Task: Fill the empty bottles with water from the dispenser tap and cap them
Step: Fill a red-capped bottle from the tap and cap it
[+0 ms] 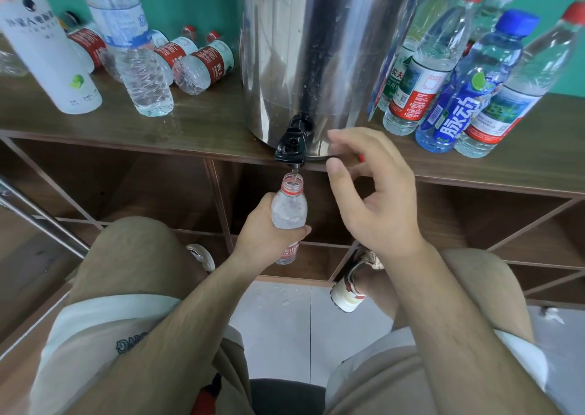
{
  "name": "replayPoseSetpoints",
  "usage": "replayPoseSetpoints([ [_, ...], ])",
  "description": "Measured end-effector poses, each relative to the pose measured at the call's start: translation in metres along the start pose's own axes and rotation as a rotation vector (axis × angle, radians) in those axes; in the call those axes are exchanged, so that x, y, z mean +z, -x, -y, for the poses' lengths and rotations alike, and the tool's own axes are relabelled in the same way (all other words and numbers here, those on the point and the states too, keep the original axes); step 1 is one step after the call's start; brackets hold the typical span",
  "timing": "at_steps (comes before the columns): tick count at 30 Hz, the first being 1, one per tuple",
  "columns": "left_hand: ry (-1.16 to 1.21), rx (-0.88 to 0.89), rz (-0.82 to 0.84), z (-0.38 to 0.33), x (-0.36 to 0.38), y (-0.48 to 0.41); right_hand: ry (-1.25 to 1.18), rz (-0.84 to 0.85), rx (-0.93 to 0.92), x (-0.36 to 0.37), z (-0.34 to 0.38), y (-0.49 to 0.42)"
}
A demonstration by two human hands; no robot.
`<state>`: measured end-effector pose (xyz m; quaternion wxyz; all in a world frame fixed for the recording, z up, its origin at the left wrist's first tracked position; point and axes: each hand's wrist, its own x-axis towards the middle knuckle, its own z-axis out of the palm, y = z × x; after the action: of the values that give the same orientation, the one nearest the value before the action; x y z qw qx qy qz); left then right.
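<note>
Left hand [269, 227] grips the bottle [289, 207] right under the tap [292, 143] — water seemingly running. Right hand [376, 193], beside the tap, hangs slack-fingered, empty. Risk: overflow — if the tap shuts late.

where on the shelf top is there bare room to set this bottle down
Widest bare patch of shelf top lies between the upright clear bottle and the steel dispenser, reaching the front edge. A narrower strip runs along that edge right of the tap. Crowded: the capped bottles right of the dispenser, and the lying bottles at the back left.
</note>
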<state>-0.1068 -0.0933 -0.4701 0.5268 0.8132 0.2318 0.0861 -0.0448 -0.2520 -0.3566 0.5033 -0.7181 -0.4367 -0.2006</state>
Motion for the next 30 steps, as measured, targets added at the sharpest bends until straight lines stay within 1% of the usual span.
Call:
replayPoseSetpoints([
  [2, -0.004, 0.003, -0.001, -0.001, 0.0, 0.001, 0.016, 0.06, -0.073, -0.003, 0.009, -0.01],
  [4, -0.018, 0.0, -0.004, -0.002, 0.0, 0.002, 0.041, 0.126, -0.107, -0.006, 0.016, -0.018],
  [8, -0.058, 0.004, -0.009, -0.003, 0.0, 0.001, 0.081, 0.279, -0.089, -0.005, 0.026, -0.025],
  [10, -0.079, 0.013, -0.014, -0.004, 0.001, 0.001, 0.073, 0.319, -0.058, -0.003, 0.027, -0.029],
  [19, -0.087, 0.016, -0.011, -0.004, 0.002, 0.0, -0.003, 0.333, -0.04, -0.001, 0.018, -0.022],
  [30, -0.074, 0.012, -0.021, -0.003, -0.002, 0.002, -0.048, 0.3, -0.03, 0.004, 0.014, -0.018],
])
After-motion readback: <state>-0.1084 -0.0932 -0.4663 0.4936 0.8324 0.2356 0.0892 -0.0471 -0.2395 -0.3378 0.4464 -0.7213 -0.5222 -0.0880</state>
